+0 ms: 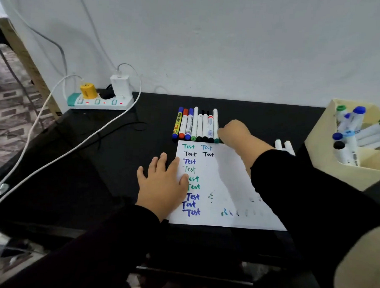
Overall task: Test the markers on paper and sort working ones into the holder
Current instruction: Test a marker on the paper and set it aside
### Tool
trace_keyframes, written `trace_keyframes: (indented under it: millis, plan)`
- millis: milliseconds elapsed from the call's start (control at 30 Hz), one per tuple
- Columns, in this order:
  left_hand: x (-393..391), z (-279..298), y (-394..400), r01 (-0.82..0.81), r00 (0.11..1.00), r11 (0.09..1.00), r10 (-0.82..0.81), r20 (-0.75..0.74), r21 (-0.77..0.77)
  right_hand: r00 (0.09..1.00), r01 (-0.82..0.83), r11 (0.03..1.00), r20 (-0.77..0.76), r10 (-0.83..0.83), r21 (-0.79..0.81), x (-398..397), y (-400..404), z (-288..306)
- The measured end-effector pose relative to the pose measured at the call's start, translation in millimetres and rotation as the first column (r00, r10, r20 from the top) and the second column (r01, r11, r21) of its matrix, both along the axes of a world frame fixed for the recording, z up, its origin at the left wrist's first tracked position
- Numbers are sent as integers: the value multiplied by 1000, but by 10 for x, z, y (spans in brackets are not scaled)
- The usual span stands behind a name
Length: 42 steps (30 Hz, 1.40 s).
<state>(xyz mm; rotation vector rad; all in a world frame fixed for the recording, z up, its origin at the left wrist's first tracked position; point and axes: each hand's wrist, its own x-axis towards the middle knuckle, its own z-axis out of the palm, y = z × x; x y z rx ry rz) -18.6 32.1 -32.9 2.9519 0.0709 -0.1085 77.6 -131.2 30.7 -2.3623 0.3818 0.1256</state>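
Markers, a row of eight or so capped felt pens (196, 126), lie side by side on the black tabletop (110, 162) just beyond the top edge of the white sheet of test paper (222, 178). Left to right: a white power strip with plugged-in chargers (99, 100) sits at the wall. The left hand (163, 182) lies flat with fingers spread, pressing the sheet's left edge beside the column of written "Test" marks. The right hand (235, 132) reaches to the row's right end, touching or just beside the outermost white pen with a green cap (216, 127); its fingers are hidden, so whether it grips cannot be told. Two white marker barrels (283, 145) lie apart, further right. The cream holder (328, 154) at far right already contains several markers.

Judged step: picking the next pen. Lift only the end marker, without rolling its neighbours, and keep the paper pinned.
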Motion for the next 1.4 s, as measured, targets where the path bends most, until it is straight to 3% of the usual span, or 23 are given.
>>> trace_keyframes:
  millis: [267,367,533,667,767,1200,1400]
  plan:
    - [-11,-25,22,16,1000,1000,-16,-3,-6,982,-155,968,-134,129,-200,276,112,-39]
    - [-13,-21,23,18,1000,1000,-18,-15,-5,983,-166,973,-105,151,-161,305,88,-65]
    - [-22,-11,23,21,1000,1000,-21,-23,-4,985,-62,988,-166,37,-143,290,88,-34]
    - [-18,-10,27,22,999,1000,-22,-32,-5,992,19,1000,-127,-22,-18,316,6,-42]
    - [-25,-5,25,19,999,1000,-20,-35,-10,981,-1,997,-195,-13,-73,221,21,7]
    - [-22,-11,35,29,999,999,-29,-24,-17,992,-76,950,-121,41,-302,253,82,31]
    - [-27,-8,38,33,999,999,-34,-28,-21,998,28,988,-43,-35,-149,199,-120,36]
